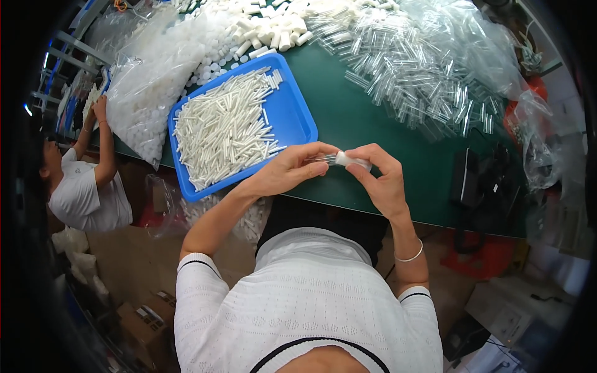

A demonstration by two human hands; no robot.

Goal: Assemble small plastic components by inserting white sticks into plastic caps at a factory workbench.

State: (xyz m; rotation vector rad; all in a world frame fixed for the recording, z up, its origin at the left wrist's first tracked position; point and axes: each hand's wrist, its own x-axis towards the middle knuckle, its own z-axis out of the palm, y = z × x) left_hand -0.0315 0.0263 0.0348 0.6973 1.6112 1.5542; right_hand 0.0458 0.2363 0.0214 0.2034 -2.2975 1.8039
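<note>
- Head view: left hand [287, 171] pinches a clear tube [323, 159] above the green table [367, 124] edge.
- Right hand [380, 177] pinches a white cap [352, 161] at the tube's end; best kept in line, pressed straight.

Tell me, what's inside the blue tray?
The blue tray holds a heap of thin white sticks, mostly on its left side; the right part is bare blue. What lies under the heap is covered.
</note>
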